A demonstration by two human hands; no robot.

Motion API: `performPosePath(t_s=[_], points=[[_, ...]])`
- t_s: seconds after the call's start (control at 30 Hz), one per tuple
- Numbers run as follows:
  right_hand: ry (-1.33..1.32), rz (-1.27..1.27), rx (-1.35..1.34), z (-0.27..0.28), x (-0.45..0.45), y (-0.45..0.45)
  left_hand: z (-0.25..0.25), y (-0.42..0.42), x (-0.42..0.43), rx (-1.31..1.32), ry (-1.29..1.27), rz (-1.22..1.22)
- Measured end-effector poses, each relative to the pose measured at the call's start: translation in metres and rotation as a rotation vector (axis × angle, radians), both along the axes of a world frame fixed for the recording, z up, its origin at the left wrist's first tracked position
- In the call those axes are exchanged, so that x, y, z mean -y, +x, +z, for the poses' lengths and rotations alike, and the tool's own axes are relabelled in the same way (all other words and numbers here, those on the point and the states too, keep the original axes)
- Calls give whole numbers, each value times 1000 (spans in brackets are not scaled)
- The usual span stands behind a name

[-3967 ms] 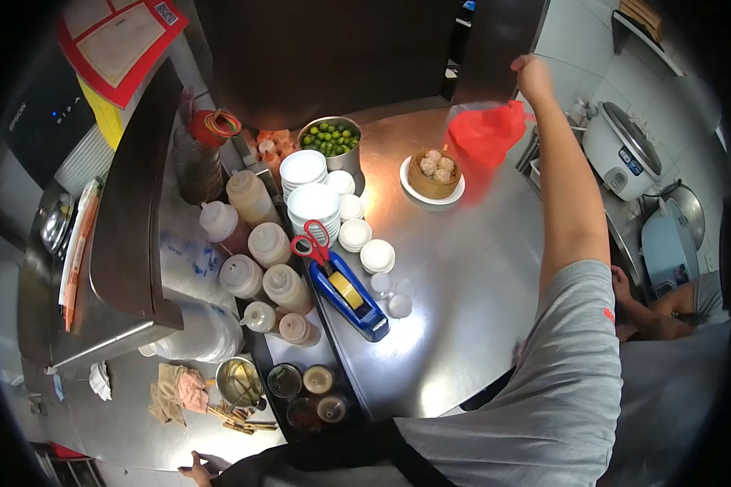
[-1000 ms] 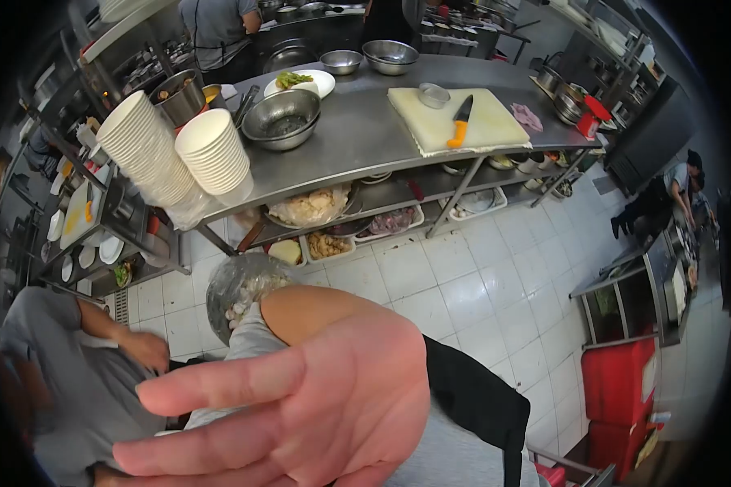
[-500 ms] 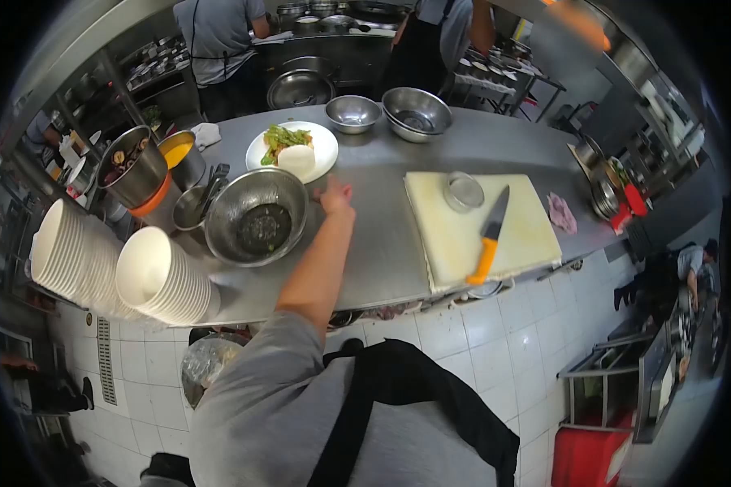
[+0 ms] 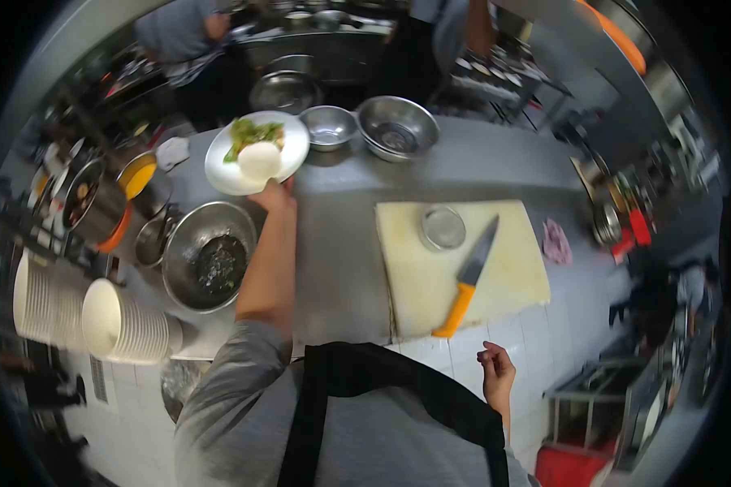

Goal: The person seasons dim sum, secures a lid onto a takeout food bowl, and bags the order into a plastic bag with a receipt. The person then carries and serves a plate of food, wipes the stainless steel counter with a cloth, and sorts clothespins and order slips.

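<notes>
Pinching the near rim of the white plate (image 4: 224, 166) w/ the L hand (image 4: 277, 197) in the head cam (fingers mostly hidden), plate's just past it w/ greens (image 4: 250, 135) & a round white thing (image 4: 260, 161) on top. R hand (image 4: 499, 374) is loosely half-curled, near the orange-handled knife (image 4: 468, 285) on the cutting board (image 4: 512, 272).

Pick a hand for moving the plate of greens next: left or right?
Left, I'd say. The left hand is at the near rim of the plate; the right hand is well away, on the near side of the cutting board.
</notes>
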State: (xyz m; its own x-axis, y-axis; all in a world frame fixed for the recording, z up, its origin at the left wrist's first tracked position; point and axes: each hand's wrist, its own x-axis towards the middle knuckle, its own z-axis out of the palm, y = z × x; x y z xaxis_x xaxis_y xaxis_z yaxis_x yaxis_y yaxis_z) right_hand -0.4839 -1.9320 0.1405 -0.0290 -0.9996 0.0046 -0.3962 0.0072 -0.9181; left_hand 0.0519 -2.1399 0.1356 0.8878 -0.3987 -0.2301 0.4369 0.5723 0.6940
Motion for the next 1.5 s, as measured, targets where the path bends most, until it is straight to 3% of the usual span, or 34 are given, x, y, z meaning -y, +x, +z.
performPosePath(t_s=[0.13, 0.2, 0.27, 0.33, 0.43, 0.53, 0.6, 0.67, 0.7, 0.73, 0.8, 0.87, 1.03, 1.13, 1.2, 1.33, 1.37, 1.5], points=[[-170, 308, -16, 13, 98, 18, 65, -5, -6, 141, -4, 107], [-349, 441, -102, 10, 168, 31, 85, 3, -24, 232, -19, -69], [-289, 471, -102, 15, 238, 49, 117, -9, -58, 232, 20, -150], [-24, 507, 149, 15, 293, 73, 136, -29, -99, 233, 73, -208], [149, 728, -98, -12, 344, 102, 142, -66, -164, 215, 142, -224], [-124, 879, -198, -58, 377, 112, 146, -119, -237, 142, 153, -202], [-107, 935, -166, -36, 371, 112, 126, -144, -290, 16, 196, -202], [-127, 960, -386, -4, 360, 113, 107, -172, -345, -61, 113, -207], [-114, 1049, -218, 0, 356, 114, 108, -188, -369, -124, 113, -176], [-86, 1051, -248, 40, 314, 129, 105, -203, -393, -143, 125, -131], [-201, 1205, -371, 48, 299, 146, 98, -231, -438, -178, 148, -62], [-139, 1360, -340, 72, 241, 182, 90, -254, -487, -182, 140, 49], [253, 1604, -369, 87, 57, 270, 79, -284, -619, -213, 247, 297], [342, 1811, -165, 40, -37, 321, 76, -297, -710, -227, 293, 471], [645, 1716, -81, 26, -121, 343, 76, -303, -763, -227, 323, 600], [787, 1715, -172, -32, -243, 397, 77, -308, -861, -218, 310, 842], [711, 1787, -204, -77, -251, 421, 76, -307, -883, -229, 301, 906], [621, 1784, -403, -89, -346, 475, 54, -307, -966, -230, 288, 1094]])
